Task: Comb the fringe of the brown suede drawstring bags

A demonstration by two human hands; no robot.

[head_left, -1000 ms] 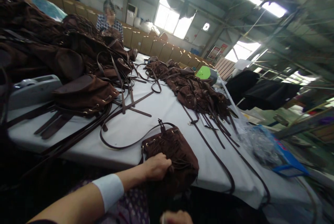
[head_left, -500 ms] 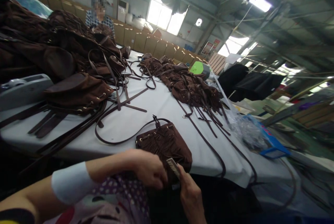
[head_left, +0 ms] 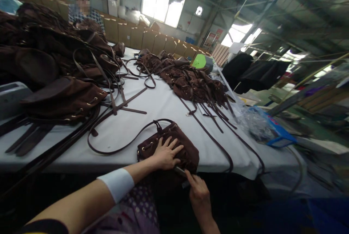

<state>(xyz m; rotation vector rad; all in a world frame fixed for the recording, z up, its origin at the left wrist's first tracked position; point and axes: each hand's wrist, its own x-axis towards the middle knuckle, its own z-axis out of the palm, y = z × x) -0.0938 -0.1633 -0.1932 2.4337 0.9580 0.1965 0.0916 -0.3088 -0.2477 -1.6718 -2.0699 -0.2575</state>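
Note:
A dark brown gathered bag point(head_left: 188, 143) lies at the near edge of the white-covered table point(head_left: 122, 139), its thin strap looping out to the left. My left hand point(head_left: 166, 153) rests flat on the bag with its fingers spread. Just right of it, my right hand point(head_left: 199, 190) is closed round a narrow, flat tool point(head_left: 180, 171), whose far end is against the bag's lower side near my left hand. What kind of tool it is cannot be made out.
Brown bags are heaped at the left point(head_left: 62, 44), and another row of bags point(head_left: 188, 77) lies across the table with straps trailing forward. A blue box point(head_left: 280, 135) with clear plastic stands at the right. Behind the table is a person point(head_left: 94, 15) in a checked shirt.
My left hand has moved up and forward from a curled pose and opened flat on the bag. The tool in my right hand has tilted flatter. The view has shifted slightly.

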